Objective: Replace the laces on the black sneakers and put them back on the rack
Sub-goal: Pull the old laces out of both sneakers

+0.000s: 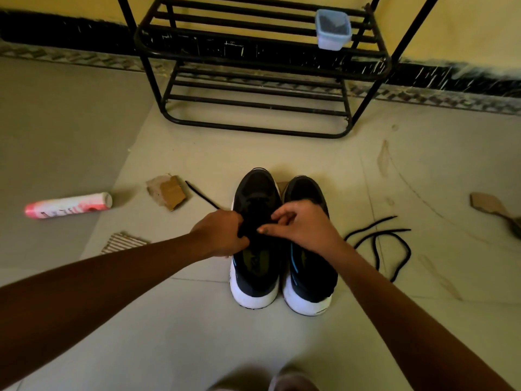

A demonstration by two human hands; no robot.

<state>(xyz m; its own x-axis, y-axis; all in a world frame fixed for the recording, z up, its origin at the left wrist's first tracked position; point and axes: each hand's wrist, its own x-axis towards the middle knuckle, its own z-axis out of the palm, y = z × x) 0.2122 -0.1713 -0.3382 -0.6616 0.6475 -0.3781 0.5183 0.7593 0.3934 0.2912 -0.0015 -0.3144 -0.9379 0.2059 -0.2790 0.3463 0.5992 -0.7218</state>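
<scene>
Sneakers point(304, 193) side by side on floor point(197, 328), before rack point(253, 56). Our left hand point(222, 234) grips lace point(201, 194) over left sneaker point(256, 187); right hand point(303, 224) curls there too, can't tell on what. Loose lace point(379, 244) lies right.

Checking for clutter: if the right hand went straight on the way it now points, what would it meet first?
Probably the toe of the left sneaker, just ahead of the right hand; depth is unclear.

The sneakers point(255, 190) stand side by side on the floor point(197, 320), the rack point(253, 53) behind them (a container point(332, 29) on its shelf), a loose lace point(377, 238) right, a can point(69, 206) far left.
</scene>
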